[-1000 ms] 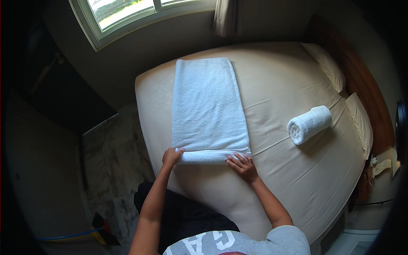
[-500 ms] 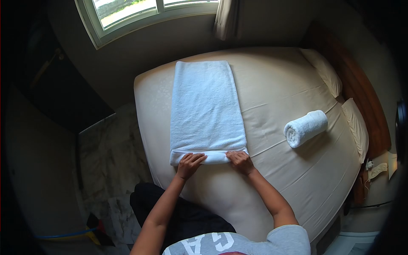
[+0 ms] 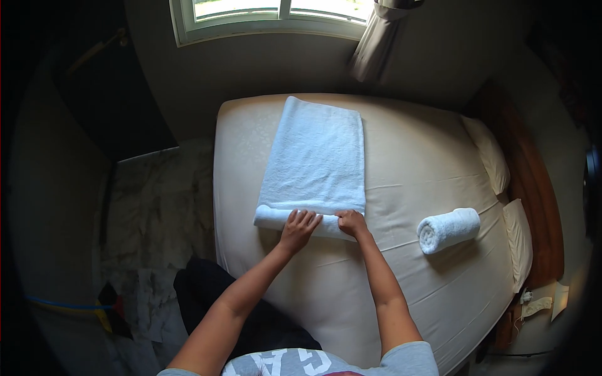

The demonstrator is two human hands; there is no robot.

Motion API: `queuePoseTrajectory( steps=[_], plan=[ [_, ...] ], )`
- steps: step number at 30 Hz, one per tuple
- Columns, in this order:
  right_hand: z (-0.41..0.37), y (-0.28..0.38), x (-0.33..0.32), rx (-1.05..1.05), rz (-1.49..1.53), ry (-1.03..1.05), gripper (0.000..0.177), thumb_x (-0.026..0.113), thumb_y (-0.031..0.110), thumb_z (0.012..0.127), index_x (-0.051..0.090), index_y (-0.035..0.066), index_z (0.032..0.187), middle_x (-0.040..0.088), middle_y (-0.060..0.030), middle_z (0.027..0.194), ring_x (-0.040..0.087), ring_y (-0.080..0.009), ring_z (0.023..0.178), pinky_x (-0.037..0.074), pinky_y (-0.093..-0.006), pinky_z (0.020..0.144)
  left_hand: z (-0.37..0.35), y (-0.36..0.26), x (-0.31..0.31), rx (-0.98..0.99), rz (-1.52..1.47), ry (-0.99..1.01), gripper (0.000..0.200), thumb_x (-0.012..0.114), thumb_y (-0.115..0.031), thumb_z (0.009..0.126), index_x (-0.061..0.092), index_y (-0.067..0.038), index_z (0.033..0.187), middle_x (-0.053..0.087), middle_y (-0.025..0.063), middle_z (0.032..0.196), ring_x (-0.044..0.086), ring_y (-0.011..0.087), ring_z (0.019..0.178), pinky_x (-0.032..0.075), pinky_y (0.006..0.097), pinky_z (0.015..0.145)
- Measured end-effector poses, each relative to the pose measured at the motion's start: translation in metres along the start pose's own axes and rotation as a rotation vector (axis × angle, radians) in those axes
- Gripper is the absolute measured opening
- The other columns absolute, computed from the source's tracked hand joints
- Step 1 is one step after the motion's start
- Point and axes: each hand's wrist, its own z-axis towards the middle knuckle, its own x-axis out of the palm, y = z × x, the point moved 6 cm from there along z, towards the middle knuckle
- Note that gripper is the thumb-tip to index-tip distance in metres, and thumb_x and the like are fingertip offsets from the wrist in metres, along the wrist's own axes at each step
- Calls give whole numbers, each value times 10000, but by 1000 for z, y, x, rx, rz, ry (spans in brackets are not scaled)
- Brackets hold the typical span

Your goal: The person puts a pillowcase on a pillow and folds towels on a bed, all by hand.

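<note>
A white towel [image 3: 316, 156] lies on the bed, its far part flat and its near end rolled into a thin roll. My left hand [image 3: 301, 229] rests over the middle of this roll, fingers bent around it. Close by on the right, my right hand [image 3: 352, 223] grips the roll near its right end, the fingers curled in. A second white towel [image 3: 449, 230], wound into a complete roll with its spiral end showing, lies to the right of my hands. Neither hand touches it.
Beneath the towels is a bed [image 3: 401, 156] with a cream sheet. Two pillows [image 3: 486, 155] lie against the wooden headboard [image 3: 533, 188] at right. A window [image 3: 269, 22] and a tied curtain [image 3: 376, 44] are at the back; a dark door [image 3: 113, 94] stands left.
The towel's near end has been rolled further and the roll looks thicker. Both hands have shifted closer together on it. The camera view has moved, and the towel now lies at a slant.
</note>
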Motion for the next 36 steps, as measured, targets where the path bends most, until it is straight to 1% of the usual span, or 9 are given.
queuePoseTrajectory(
  steps=[9,12,13,20,25,28,29,33,36],
  plan=[
    [-20,14,-11,280,-15,8,298,457,140,751,660,143,970,654,-139,979,607,-299,949,444,-437,872,-8,6,18,-102,20,76,638,695,-306,662,478,-95,1224,525,80,1167,488,221,1126,311,409,1021],
    [-55,58,-24,-75,-364,-691,338,502,86,768,577,184,1083,581,-89,1147,530,-223,1099,332,-460,974,-4,8,17,-43,21,56,535,710,-293,641,534,-88,1102,570,57,1053,544,202,1029,369,391,958],
    [-62,58,-15,-24,-319,-667,408,538,73,781,490,199,1166,456,-33,1277,400,-176,1227,218,-478,1027,1,10,12,-30,-18,52,497,716,-287,632,552,-86,1055,585,46,1010,564,195,992,391,382,932],
    [-111,93,8,-43,-138,-472,573,644,231,743,436,185,1275,425,-7,1349,352,-202,1289,144,-523,1078,14,23,-7,172,-316,546,462,777,-342,570,623,-90,926,641,72,862,626,245,858,463,370,773],
    [-129,72,13,-119,-269,-519,327,472,106,822,548,154,1136,598,-27,1022,561,-187,1008,324,-480,976,-7,3,-34,232,-361,776,466,738,-389,641,634,-112,1001,655,100,910,627,269,877,475,373,783],
    [-131,70,0,-146,-254,-439,230,511,190,816,588,113,1019,611,-11,845,587,-170,823,405,-406,837,-19,15,-43,118,-523,557,573,730,-408,650,582,-124,1125,645,106,1009,616,266,946,469,360,830],
    [-129,76,-11,-227,-241,-521,315,600,381,773,610,95,905,604,-26,712,584,-189,680,423,-374,717,-24,15,-38,90,-517,603,617,704,-407,685,522,-137,1208,615,94,1114,591,249,1022,431,381,910],
    [-88,45,2,-100,-214,-243,700,612,731,592,643,71,823,616,-119,651,620,-275,662,469,-413,606,-25,12,-35,-28,-202,443,633,668,-412,721,487,-77,1227,514,80,1219,476,214,1161,270,493,1029],
    [-56,28,-9,151,-23,60,744,564,762,620,667,72,881,659,-138,754,639,-306,789,484,-423,706,-22,9,-55,-114,-44,159,715,706,-423,663,464,-43,1219,484,109,1194,442,234,1173,241,503,1038]
  ],
)
